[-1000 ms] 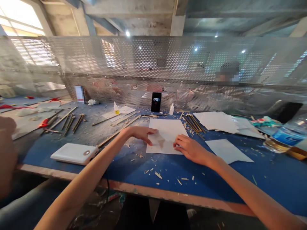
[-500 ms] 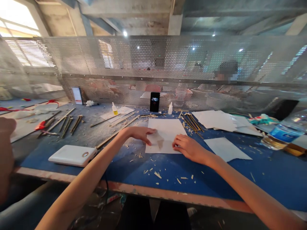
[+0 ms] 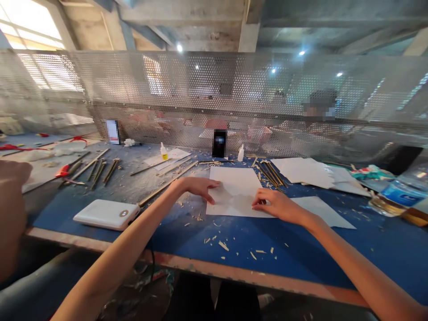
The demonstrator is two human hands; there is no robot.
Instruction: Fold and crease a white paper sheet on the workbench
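Observation:
A white sheet of paper (image 3: pixel 232 183) lies flat on the blue tabletop in front of me. My left hand (image 3: pixel 202 188) is open at its left side, thumb and fingers apart, fingertips touching the paper. Over the lower right part of the sheet, my right hand (image 3: pixel 272 204) is closed, with thumb and fingertips together low on the paper. Whatever is between those fingertips is too small to make out. Thin dark sticks (image 3: pixel 270 173) lie just beyond the right hand, and another white sheet (image 3: pixel 321 211) is partly under the right forearm.
A white power bank (image 3: pixel 105 214) sits left. Two small bottles, one with a yellow label (image 3: pixel 163 152) and one white (image 3: pixel 240 154), flank a standing phone (image 3: pixel 220 143). Stacked papers (image 3: pixel 301 170) and a water bottle (image 3: pixel 397 196) are right. Another person's arm (image 3: pixel 13 214) shows left.
My right hand has slid to the right across the paper, its thumb and fingers closing. My left hand stays at the left side of the sheet. The whole view has shifted slightly.

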